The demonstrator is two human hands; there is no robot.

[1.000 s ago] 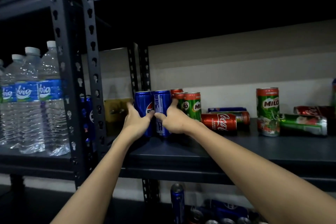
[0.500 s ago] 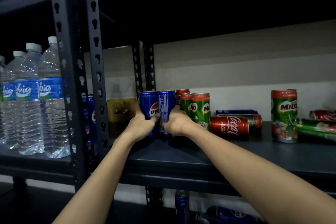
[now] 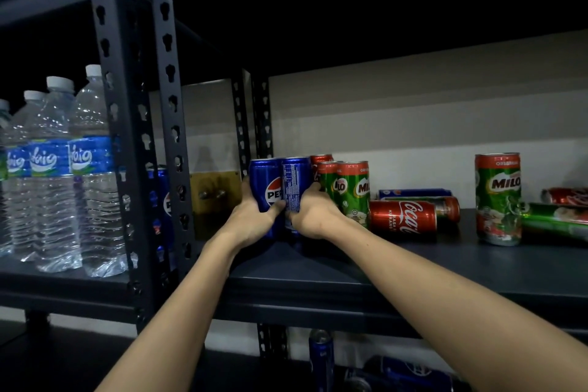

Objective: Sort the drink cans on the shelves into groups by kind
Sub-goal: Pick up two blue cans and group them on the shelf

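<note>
- Dark metal shelving unit (image 3: 413, 267), pale wall behind; I'm looking at the mid shelf, cans scattered along it, lighting poor.
- Neighbouring bay, left: water bottles (image 3: 54, 175) standing in a row, not part of the job. One more blue can (image 3: 164, 200) sits behind the upright post (image 3: 171, 124), partly hidden.
- Step in hand, my read: grouping the Pepsis at the left end of the shelf. Left hand (image 3: 251, 219) wraps the left Pepsi can (image 3: 265, 191), right hand (image 3: 313, 216) wraps the right Pepsi can (image 3: 296, 184); fingers curled round each, cans upright and touching side by side. Can't tell if bases are on the deck or just off it.
- Right of them, tight: two upright Milo cans (image 3: 351, 191) w/ a red can (image 3: 319, 161) behind. Right knuckles just beside the Milos, so little room that side.
- Further right: Coca-Cola can (image 3: 402, 216) lying down, another can (image 3: 445, 208) and a flat blue can (image 3: 413, 192) behind it, lone upright Milo (image 3: 498, 197), then a green can (image 3: 556, 221) and a red one (image 3: 566, 196) on their sides at the edge.
- Next move, imo: seat the pair, let go w/o knocking the Milos, then fetch the lying blue can; reach must clear the Coke in front.
- Lower shelf: more blue cans (image 3: 321, 356), dim, count unclear.
</note>
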